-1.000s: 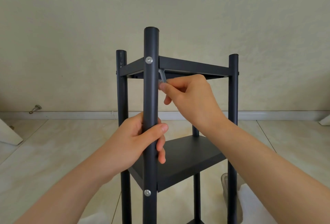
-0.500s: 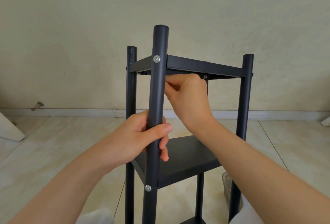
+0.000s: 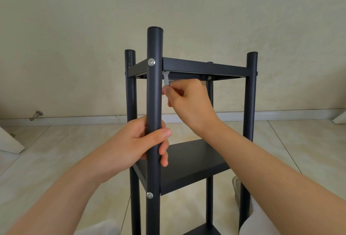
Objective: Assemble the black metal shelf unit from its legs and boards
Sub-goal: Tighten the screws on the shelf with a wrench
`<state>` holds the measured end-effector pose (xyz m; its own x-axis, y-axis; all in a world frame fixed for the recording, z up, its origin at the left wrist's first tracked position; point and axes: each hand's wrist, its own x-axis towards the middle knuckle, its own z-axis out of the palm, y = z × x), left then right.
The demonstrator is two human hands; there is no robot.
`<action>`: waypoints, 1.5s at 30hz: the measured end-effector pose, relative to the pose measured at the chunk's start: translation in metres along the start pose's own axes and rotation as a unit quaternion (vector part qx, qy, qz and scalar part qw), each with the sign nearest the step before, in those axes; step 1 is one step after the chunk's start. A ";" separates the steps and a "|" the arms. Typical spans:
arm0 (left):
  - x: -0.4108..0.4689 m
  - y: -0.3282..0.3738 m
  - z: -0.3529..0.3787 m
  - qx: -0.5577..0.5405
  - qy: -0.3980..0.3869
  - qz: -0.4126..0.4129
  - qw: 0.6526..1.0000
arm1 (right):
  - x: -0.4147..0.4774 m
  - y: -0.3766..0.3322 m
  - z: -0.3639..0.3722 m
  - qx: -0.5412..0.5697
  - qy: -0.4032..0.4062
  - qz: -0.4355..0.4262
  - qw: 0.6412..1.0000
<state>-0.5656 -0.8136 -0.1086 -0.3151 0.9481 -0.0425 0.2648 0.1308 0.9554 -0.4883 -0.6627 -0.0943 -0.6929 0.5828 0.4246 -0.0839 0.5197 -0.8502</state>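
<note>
While the left hand (image 3: 142,141) wraps around the front leg (image 3: 154,84), the right hand (image 3: 187,99) pinches a small wrench (image 3: 166,80). The wrench points straight up from that hand, its head under the top board (image 3: 204,66) corner, right beside the leg.

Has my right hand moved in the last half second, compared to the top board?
Yes. The right hand has dropped away from the underside of the top board; the small wrench it pinches shows above its fingers again.
</note>
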 end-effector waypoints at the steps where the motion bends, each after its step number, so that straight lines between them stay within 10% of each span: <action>1: -0.001 -0.001 -0.001 -0.004 -0.001 -0.001 1.000 | -0.002 -0.002 -0.003 0.011 -0.006 0.009 1.000; 14: -0.007 -0.007 -0.008 -0.028 -0.022 -0.008 0.999 | -0.005 -0.016 -0.018 0.061 -0.064 0.028 0.996; 45: -0.009 -0.012 -0.014 -0.021 -0.040 -0.015 0.999 | 0.001 0.004 0.016 -0.027 0.086 -0.101 0.991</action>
<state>-0.5786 -0.8276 -0.1154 -0.2486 0.9641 -0.0931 0.2163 0.1489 0.9649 -0.5010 -0.6705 -0.1020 -0.5335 0.5584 0.6352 -0.1678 0.6663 -0.7266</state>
